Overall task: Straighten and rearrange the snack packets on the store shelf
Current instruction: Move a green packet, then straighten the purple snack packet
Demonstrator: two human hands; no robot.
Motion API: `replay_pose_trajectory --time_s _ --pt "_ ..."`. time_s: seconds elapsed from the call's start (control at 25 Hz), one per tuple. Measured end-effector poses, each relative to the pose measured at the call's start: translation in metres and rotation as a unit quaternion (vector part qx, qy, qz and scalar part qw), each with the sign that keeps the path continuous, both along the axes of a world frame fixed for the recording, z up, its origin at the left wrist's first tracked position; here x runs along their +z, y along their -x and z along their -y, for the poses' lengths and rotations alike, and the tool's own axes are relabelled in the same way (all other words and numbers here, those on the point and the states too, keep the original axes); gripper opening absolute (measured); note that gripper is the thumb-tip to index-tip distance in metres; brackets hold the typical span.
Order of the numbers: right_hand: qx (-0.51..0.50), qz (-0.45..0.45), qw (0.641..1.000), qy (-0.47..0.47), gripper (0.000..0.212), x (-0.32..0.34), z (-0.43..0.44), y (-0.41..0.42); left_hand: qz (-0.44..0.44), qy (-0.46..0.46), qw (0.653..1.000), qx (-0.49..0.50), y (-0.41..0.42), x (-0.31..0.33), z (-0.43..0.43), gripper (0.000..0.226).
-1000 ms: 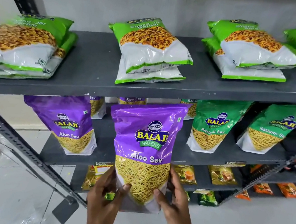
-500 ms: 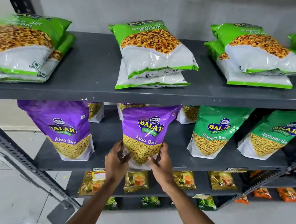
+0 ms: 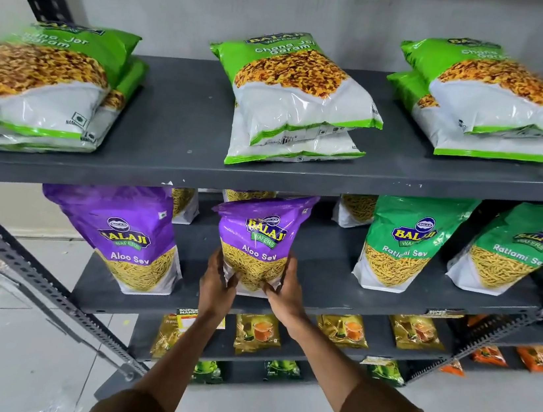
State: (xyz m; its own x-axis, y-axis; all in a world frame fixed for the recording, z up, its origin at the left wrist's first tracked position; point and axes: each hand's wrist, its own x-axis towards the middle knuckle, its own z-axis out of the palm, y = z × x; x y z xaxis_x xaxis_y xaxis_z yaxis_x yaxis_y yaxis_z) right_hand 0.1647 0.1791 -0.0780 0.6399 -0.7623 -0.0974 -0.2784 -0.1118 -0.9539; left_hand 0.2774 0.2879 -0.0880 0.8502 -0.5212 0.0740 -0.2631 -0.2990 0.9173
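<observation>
A purple Aloo Sev packet (image 3: 259, 238) stands upright on the middle shelf (image 3: 322, 281), its top tucked under the shelf above. My left hand (image 3: 216, 283) grips its lower left side and my right hand (image 3: 286, 289) grips its lower right side. A second purple Aloo Sev packet (image 3: 128, 232) stands to the left. Two green Ratlami Sev packets (image 3: 403, 244) (image 3: 516, 252) stand to the right. More packets stand behind these, mostly hidden.
The top shelf (image 3: 183, 132) holds flat stacks of green-and-white Chana Jor Garam packets (image 3: 298, 98). Lower shelves carry small gold packets (image 3: 256, 333) and orange ones (image 3: 536, 358). A slotted metal upright (image 3: 29, 274) slants across the left. The tiled floor lies below.
The Aloo Sev packet went from held out in front of me onto the middle shelf. Both hands reached forward with it and stayed on its lower sides.
</observation>
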Motion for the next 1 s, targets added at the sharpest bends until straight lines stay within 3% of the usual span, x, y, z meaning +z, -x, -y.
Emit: replay_pose_trajectory --time_s 0.68,0.8,0.96,1.0 --pt "-0.026 -0.049 0.996 -0.065 0.061 -0.008 -0.001 -0.012 -0.019 -0.013 1.0 -0.002 0.006 -0.008 0.005 0.069" --pt "-0.025 -0.055 0.996 -0.062 0.067 -0.007 0.0 -0.01 -0.024 -0.013 0.999 -0.021 0.006 -0.006 0.006 0.069" --pt "-0.061 -0.002 0.996 -0.068 0.091 -0.01 -0.004 -0.005 0.031 -0.031 0.998 0.051 0.034 -0.004 0.006 0.112" --pt "-0.088 0.034 0.993 -0.064 0.092 -0.013 -0.002 0.001 0.074 -0.03 0.995 0.054 0.049 -0.004 0.007 0.11"
